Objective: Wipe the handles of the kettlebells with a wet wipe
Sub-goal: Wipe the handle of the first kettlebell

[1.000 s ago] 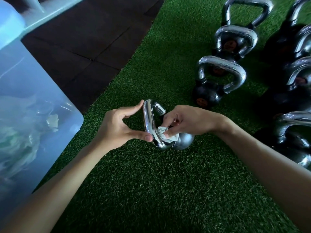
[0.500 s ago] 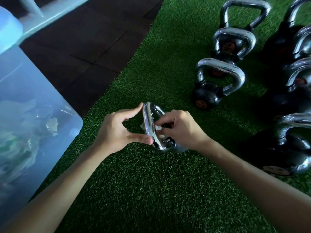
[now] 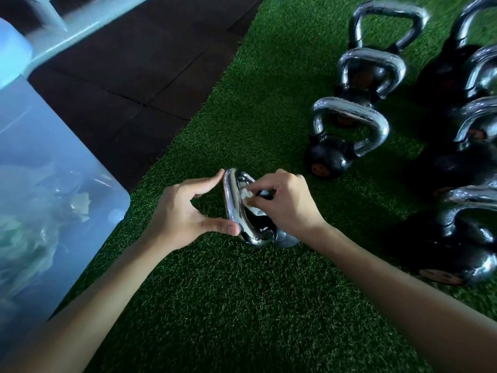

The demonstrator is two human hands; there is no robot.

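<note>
A small kettlebell lies tipped on the green turf, its chrome handle (image 3: 233, 208) standing on edge between my hands. My left hand (image 3: 185, 211) steadies the handle, forefinger tip on its top end and thumb tip on its lower end. My right hand (image 3: 285, 203) pinches a crumpled white wet wipe (image 3: 248, 196) and presses it against the inner side of the handle near the top. The kettlebell's round body (image 3: 286, 240) is mostly hidden under my right wrist.
Several black kettlebells with chrome handles (image 3: 349, 125) stand in rows on the turf (image 3: 242, 305) to the right and behind. A translucent blue plastic bin (image 3: 53, 200) with crumpled waste inside stands at the left. Dark rubber floor tiles (image 3: 139, 76) lie beyond the turf's edge.
My right hand has slid the wipe from the lower end of the handle up its inner side to near the top. My left hand keeps the same hold.
</note>
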